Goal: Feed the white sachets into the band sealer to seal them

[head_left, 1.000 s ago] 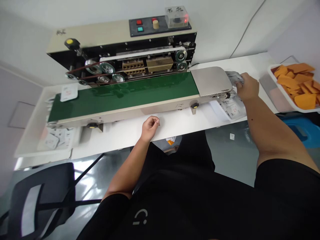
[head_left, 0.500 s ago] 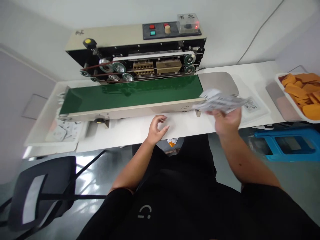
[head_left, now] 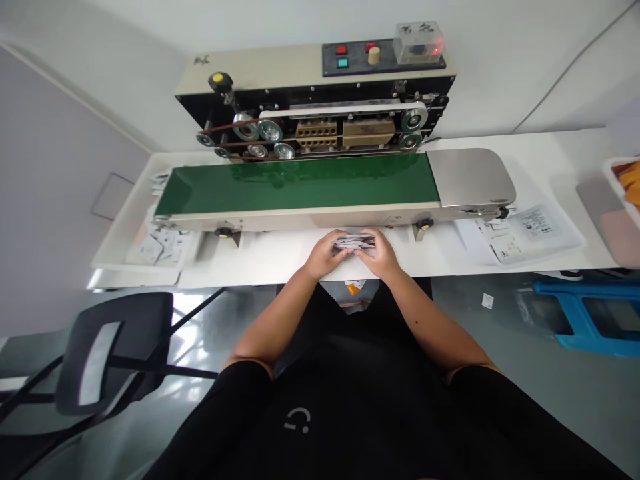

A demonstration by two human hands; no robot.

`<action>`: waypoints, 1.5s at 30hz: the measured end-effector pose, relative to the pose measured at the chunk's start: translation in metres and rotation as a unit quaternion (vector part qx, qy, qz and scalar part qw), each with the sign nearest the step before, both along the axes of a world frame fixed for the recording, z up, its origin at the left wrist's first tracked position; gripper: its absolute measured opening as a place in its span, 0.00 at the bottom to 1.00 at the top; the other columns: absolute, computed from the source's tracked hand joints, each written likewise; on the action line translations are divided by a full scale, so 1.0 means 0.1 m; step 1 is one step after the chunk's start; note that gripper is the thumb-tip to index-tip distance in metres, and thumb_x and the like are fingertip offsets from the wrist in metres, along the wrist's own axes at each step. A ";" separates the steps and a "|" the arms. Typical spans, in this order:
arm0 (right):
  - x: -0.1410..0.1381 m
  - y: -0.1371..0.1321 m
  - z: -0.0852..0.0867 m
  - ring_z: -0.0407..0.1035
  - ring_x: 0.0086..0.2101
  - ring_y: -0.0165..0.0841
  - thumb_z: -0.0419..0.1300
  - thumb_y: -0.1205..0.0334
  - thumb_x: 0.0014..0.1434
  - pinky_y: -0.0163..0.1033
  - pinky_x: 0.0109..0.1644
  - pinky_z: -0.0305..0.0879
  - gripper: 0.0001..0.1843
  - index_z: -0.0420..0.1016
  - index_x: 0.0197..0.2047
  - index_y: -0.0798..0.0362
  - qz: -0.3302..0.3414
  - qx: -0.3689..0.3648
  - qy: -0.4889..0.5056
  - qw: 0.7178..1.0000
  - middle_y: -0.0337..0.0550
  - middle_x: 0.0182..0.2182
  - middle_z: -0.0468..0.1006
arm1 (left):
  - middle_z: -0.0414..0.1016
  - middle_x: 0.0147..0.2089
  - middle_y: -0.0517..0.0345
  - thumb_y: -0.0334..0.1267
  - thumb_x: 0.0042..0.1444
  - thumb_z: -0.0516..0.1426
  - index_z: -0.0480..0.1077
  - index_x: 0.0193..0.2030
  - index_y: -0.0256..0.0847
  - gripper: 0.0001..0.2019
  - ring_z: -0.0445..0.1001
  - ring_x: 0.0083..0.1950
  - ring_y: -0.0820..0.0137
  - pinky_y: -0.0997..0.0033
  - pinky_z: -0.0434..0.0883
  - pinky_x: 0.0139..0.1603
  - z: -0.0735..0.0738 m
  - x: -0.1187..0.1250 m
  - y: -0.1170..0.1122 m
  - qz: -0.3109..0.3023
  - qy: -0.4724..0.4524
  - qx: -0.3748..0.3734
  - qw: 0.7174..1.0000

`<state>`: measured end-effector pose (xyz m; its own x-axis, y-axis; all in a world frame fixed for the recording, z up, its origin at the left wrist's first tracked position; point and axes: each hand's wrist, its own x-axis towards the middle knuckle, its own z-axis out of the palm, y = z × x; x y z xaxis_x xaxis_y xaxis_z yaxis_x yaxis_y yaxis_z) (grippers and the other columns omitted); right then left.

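Both hands meet at the near edge of the white table (head_left: 280, 260), right in front of me. My left hand (head_left: 324, 255) and my right hand (head_left: 383, 253) are closed on the two ends of a small stack of clear plastic packets (head_left: 355, 242), held flat just above the tabletop. Behind the hands runs a band sealer machine (head_left: 320, 100) with a bare green conveyor belt (head_left: 300, 185) and a steel feed plate (head_left: 470, 177) at its right end.
More clear packets (head_left: 520, 233) lie on the table at right. A white tray (head_left: 125, 243) with sealed packets sits under the belt's left end. An orange-filled tray (head_left: 627, 183) is at the far right, a blue stool (head_left: 590, 310) below it, a black chair (head_left: 110, 353) at left.
My right hand carried a bunch of packets from the pile at the right to the table's middle, and my left hand closed on them too. The camera view shifted left.
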<state>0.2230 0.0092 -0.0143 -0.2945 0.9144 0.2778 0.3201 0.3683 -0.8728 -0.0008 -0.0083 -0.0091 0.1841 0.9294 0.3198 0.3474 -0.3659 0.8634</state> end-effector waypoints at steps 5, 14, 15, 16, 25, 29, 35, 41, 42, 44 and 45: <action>0.03 -0.04 -0.10 0.80 0.50 0.47 0.67 0.42 0.63 0.57 0.60 0.80 0.23 0.76 0.55 0.46 -0.035 0.001 -0.023 0.999 0.49 0.50 0.83 | 0.83 0.53 0.43 0.53 0.61 0.68 0.78 0.55 0.43 0.21 0.83 0.52 0.54 0.54 0.78 0.56 0.07 0.03 -0.03 0.003 0.005 -0.023 1.000; -0.01 -0.02 -0.11 0.81 0.50 0.48 0.72 0.48 0.59 0.56 0.58 0.81 0.28 0.75 0.60 0.45 -0.037 -0.026 -0.068 0.997 0.46 0.50 0.84 | 0.84 0.54 0.45 0.55 0.55 0.72 0.73 0.62 0.43 0.32 0.84 0.54 0.55 0.57 0.79 0.56 0.08 0.04 -0.03 0.018 -0.051 -0.067 0.996; -0.01 -0.02 -0.12 0.81 0.49 0.47 0.71 0.49 0.60 0.56 0.58 0.80 0.25 0.76 0.58 0.45 -0.045 -0.014 -0.063 0.997 0.46 0.49 0.84 | 0.84 0.54 0.45 0.55 0.56 0.72 0.73 0.62 0.43 0.32 0.84 0.54 0.55 0.57 0.79 0.56 0.07 0.05 -0.03 0.016 -0.053 -0.066 0.996; -0.01 -0.03 -0.12 0.81 0.49 0.47 0.71 0.49 0.60 0.56 0.59 0.80 0.24 0.76 0.57 0.45 -0.052 0.001 -0.054 0.997 0.46 0.49 0.84 | 0.84 0.54 0.45 0.55 0.56 0.72 0.73 0.61 0.43 0.32 0.84 0.54 0.55 0.57 0.79 0.56 0.07 0.05 -0.03 0.013 -0.052 -0.062 0.997; 0.00 -0.02 -0.13 0.81 0.50 0.47 0.73 0.47 0.58 0.54 0.59 0.79 0.27 0.77 0.57 0.48 -0.057 -0.023 -0.042 0.997 0.48 0.50 0.84 | 0.84 0.53 0.45 0.55 0.55 0.72 0.75 0.60 0.42 0.30 0.84 0.53 0.54 0.56 0.78 0.56 0.07 0.07 -0.01 0.009 -0.007 -0.061 0.998; 0.02 -0.01 -0.15 0.80 0.49 0.46 0.72 0.47 0.59 0.54 0.58 0.80 0.28 0.78 0.59 0.49 -0.050 -0.013 -0.027 0.998 0.49 0.50 0.83 | 0.83 0.57 0.44 0.57 0.56 0.71 0.74 0.62 0.41 0.33 0.83 0.57 0.55 0.57 0.78 0.60 0.08 0.06 -0.02 0.013 -0.007 -0.045 0.999; 0.03 0.02 -0.11 0.77 0.55 0.42 0.70 0.49 0.63 0.47 0.57 0.80 0.26 0.80 0.62 0.48 -0.042 0.023 0.012 0.999 0.51 0.55 0.77 | 0.84 0.54 0.45 0.55 0.59 0.70 0.76 0.60 0.41 0.28 0.83 0.54 0.58 0.59 0.78 0.57 0.07 0.07 0.00 0.013 0.004 -0.054 0.998; 0.07 0.00 -0.13 0.79 0.54 0.42 0.68 0.46 0.67 0.48 0.61 0.78 0.27 0.80 0.64 0.49 -0.077 0.033 0.010 0.996 0.50 0.54 0.81 | 0.84 0.54 0.44 0.54 0.55 0.73 0.76 0.58 0.40 0.30 0.83 0.56 0.55 0.56 0.78 0.59 0.02 0.05 0.01 0.025 -0.014 -0.040 0.999; 0.08 0.01 -0.15 0.79 0.53 0.42 0.67 0.46 0.68 0.48 0.61 0.78 0.26 0.80 0.64 0.49 -0.081 0.029 0.017 0.996 0.50 0.54 0.82 | 0.84 0.55 0.43 0.54 0.54 0.74 0.76 0.58 0.40 0.30 0.83 0.56 0.55 0.56 0.78 0.60 0.01 0.05 0.02 0.029 -0.019 -0.043 0.999; 0.08 0.01 -0.16 0.79 0.51 0.42 0.67 0.45 0.68 0.48 0.58 0.80 0.24 0.82 0.61 0.50 -0.082 0.023 0.033 0.996 0.49 0.52 0.83 | 0.84 0.56 0.42 0.53 0.53 0.74 0.76 0.58 0.39 0.31 0.83 0.57 0.54 0.56 0.78 0.59 0.00 0.04 0.02 0.033 -0.025 -0.048 0.998; 0.08 0.02 -0.16 0.79 0.50 0.41 0.68 0.44 0.67 0.47 0.55 0.81 0.23 0.83 0.58 0.50 -0.080 0.023 0.041 0.996 0.49 0.50 0.83 | 0.84 0.56 0.42 0.53 0.53 0.74 0.76 0.58 0.39 0.31 0.83 0.57 0.54 0.56 0.79 0.59 -0.01 0.04 0.02 0.035 -0.026 -0.050 0.998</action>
<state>0.2306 0.0108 -0.0303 -0.1199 0.9337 0.3375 0.3063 0.3582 -0.8820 0.0034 -0.0059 -0.0097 0.1024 0.9675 0.2314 0.3224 -0.2523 0.9124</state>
